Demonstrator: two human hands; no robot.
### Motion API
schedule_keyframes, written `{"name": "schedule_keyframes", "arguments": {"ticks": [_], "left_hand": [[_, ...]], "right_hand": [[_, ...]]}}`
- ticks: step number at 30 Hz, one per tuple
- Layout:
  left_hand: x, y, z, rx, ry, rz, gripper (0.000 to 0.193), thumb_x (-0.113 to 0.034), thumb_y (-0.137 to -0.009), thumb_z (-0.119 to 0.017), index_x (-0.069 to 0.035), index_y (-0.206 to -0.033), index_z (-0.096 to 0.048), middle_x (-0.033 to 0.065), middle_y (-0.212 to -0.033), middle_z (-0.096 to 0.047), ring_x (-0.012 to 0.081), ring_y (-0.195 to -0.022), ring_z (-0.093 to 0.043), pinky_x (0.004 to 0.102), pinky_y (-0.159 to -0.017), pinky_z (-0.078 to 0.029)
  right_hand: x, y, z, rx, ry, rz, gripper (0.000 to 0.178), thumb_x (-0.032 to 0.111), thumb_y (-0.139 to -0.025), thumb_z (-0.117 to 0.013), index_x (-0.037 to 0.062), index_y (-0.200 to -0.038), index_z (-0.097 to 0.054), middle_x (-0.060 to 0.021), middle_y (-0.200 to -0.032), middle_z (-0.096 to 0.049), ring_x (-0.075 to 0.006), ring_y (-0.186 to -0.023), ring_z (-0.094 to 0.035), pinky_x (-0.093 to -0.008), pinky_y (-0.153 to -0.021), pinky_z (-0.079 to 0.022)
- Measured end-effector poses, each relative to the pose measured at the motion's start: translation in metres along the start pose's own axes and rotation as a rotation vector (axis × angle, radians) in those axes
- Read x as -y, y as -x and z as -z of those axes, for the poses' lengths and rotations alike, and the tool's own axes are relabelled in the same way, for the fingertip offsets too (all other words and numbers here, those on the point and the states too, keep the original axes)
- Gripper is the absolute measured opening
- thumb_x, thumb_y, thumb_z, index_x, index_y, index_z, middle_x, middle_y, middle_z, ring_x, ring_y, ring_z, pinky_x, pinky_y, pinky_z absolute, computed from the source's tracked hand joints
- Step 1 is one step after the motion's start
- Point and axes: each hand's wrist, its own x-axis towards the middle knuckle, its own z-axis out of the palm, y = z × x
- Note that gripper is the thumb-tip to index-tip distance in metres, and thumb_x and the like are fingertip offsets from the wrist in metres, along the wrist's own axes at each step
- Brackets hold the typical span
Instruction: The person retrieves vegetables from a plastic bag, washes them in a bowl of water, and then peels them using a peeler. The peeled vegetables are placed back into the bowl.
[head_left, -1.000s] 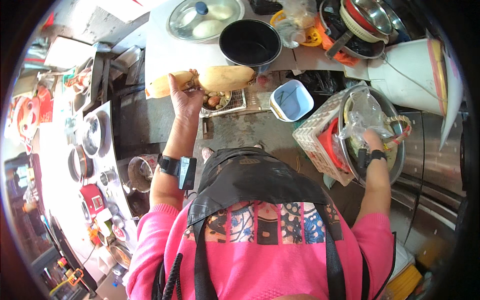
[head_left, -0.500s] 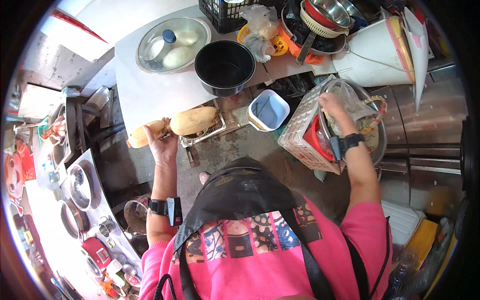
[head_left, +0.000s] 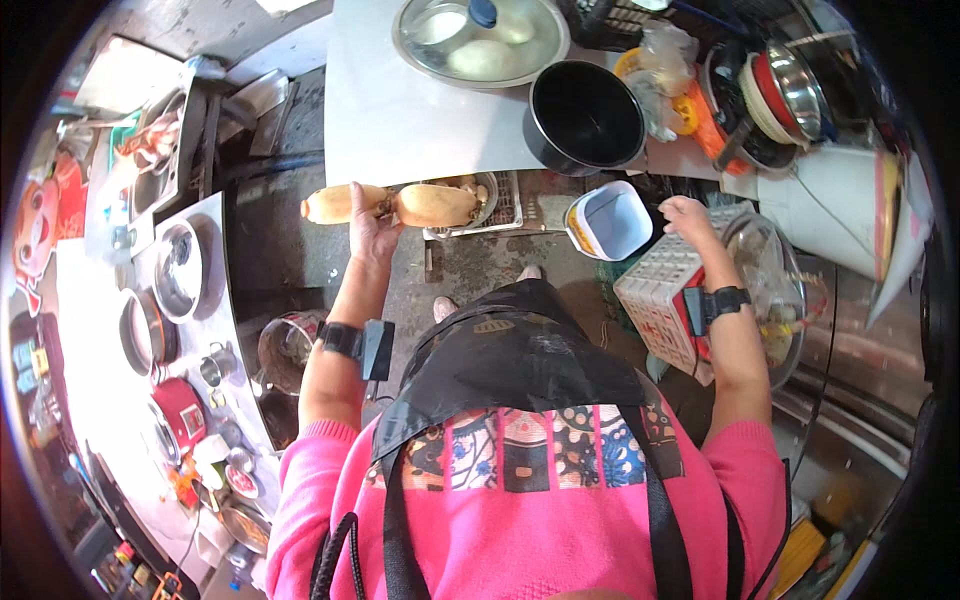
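A lotus root of two fat, pale tan segments (head_left: 437, 205) lies across the fingers of my left hand (head_left: 374, 236), which grips it at the dark joint between them. Beneath its right end a basin of similar pieces sits in a white plastic crate (head_left: 500, 230) on the floor. My right hand (head_left: 687, 219) is closed, its fingers curled together above the edge of an upright white slatted basket (head_left: 665, 300). Whether anything is inside those fingers cannot be seen. Just left of that hand stands a square white bucket (head_left: 613, 222) with a thin handle.
Ahead is a white table (head_left: 420, 130) with a black pot (head_left: 585, 115) and a glass-lidded bowl (head_left: 480, 62). A steel basin (head_left: 790, 350) with plastic bags stands at right. Pans and a red appliance (head_left: 180, 420) cover the left counter (head_left: 215, 290).
My view has swung left, so the table sits further right. My right hand has come away from the bag-filled basin toward the square bucket. The lotus root remains in my left hand.
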Motion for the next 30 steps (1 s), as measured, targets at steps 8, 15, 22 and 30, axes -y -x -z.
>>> {"name": "schedule_keyframes", "arguments": {"ticks": [8,15,22,30], "left_hand": [[0.033,-0.143,-0.015,-0.118,-0.081,0.017,0.048,-0.043,-0.083,-0.061,-0.006,-0.111,-0.047,0.0111,-0.095,-0.055,0.0214,-0.071,-0.056,0.0343,-0.057,-0.053],[0.046,-0.223,-0.059,-0.346,-0.321,-0.141,0.033,-0.022,-0.084,-0.064,-0.002,-0.105,-0.048,0.0132,-0.082,-0.058,0.0238,-0.065,-0.059,0.032,-0.057,-0.054],[0.079,-0.236,-0.066,-0.525,-0.754,-0.419,0.076,-0.008,-0.075,-0.068,-0.002,-0.136,-0.025,0.0134,-0.096,-0.06,0.0205,-0.079,-0.06,0.032,-0.065,-0.05],[0.127,-0.147,-0.067,-0.538,-1.15,-0.422,0.059,-0.029,-0.082,-0.061,0.0,-0.13,-0.041,0.0187,-0.111,-0.058,0.0209,-0.098,-0.059,0.0301,-0.083,-0.047]], "right_hand": [[-0.022,-0.138,0.074,-0.204,0.013,0.041,0.029,0.022,-0.086,-0.054,0.0013,-0.106,-0.059,-0.0097,-0.089,-0.064,-0.0177,-0.072,-0.065,-0.03,-0.069,-0.049],[-0.029,-0.246,0.116,-0.461,0.366,0.152,0.069,0.037,-0.079,-0.061,0.0009,-0.132,-0.036,-0.0198,-0.129,-0.044,-0.0318,-0.116,-0.046,-0.0356,-0.097,-0.036],[-0.025,-0.317,0.121,-0.558,0.393,0.143,0.099,0.052,-0.072,-0.064,-0.0086,-0.136,-0.019,-0.0287,-0.137,-0.028,-0.0369,-0.128,-0.028,-0.037,-0.105,-0.026],[-0.03,-0.35,0.111,-0.389,-0.081,-0.031,0.066,0.047,-0.083,-0.053,-0.0049,-0.123,-0.046,-0.0183,-0.116,-0.052,-0.0276,-0.108,-0.049,-0.0352,-0.091,-0.037]]}}
